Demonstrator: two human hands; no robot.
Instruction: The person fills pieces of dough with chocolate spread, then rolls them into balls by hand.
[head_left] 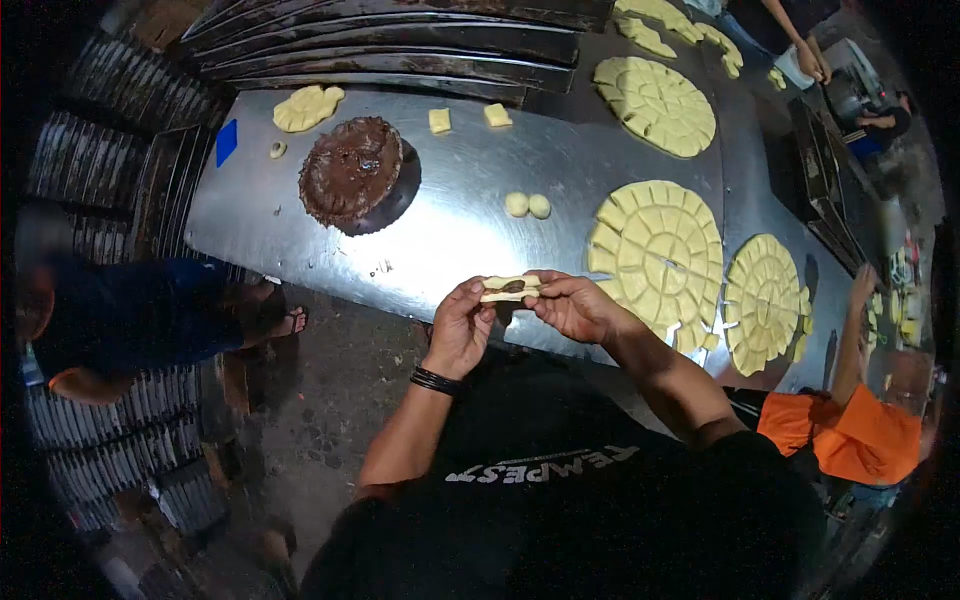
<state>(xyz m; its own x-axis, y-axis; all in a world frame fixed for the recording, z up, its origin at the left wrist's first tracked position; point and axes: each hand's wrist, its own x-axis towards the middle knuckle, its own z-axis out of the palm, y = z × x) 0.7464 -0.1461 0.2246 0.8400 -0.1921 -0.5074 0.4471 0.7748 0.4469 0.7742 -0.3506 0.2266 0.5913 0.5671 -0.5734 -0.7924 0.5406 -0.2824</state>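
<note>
Between my left hand [462,328] and my right hand [578,308], a piece of pale dough [512,283] with dark brown filling in its middle is held at the table's near edge. My fingers pinch it at both ends. Beyond it on the metal table [460,190] lie two dough balls [528,205], touching side by side. A round container heaped with brown filling [352,172] stands to the left. Two square dough pieces [468,118] lie farther back. On the right is a large round of dough cut into pieces [660,250].
More cut dough rounds lie at the back [656,105] and right [764,300]. Stacked dark trays [400,60] line the back left. A blue scraper [227,142] is at the left edge. One person [150,310] stands left; another in orange [850,435] is right.
</note>
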